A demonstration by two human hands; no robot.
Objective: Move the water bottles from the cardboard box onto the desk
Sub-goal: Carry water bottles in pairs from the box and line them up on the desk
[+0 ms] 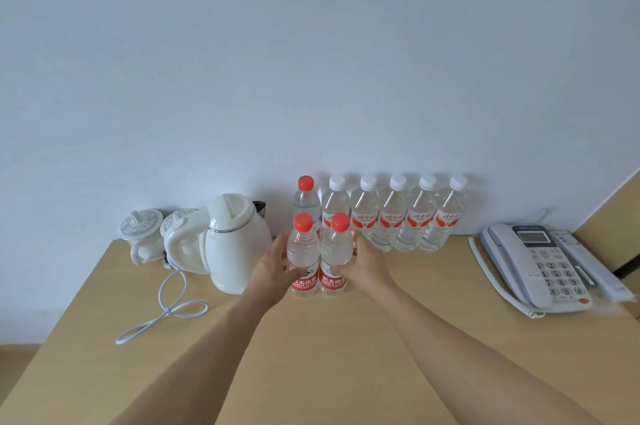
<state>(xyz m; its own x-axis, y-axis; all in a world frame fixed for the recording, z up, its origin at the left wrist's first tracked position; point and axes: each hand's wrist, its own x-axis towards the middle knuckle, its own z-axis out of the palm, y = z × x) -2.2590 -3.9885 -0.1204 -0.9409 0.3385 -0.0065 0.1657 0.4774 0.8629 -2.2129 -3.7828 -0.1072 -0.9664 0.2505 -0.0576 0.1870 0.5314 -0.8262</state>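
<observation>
While both hands are out front: step in hand looks like setting down a pair of bottles, just below the middle of the frame.
Left hand [273, 268]: fingers wrapped round the left red-capped bottle [304, 256].
Right hand [363, 263]: wrapped round the right red-capped bottle [336, 256]; the two bottles sit side by side, touching.
Desk [311, 355]: both bottle bases seem to be on it already, can't swear to it.
Back row: one more red-capped bottle [306, 197] and five white-capped bottles [394, 213] along the wall.
Cardboard box: not in view.
Kettle [232, 244]: just left of the left hand.
Phone [540, 261]: far right.
Next move: I'd guess let go without tipping them, then back to the box.
</observation>
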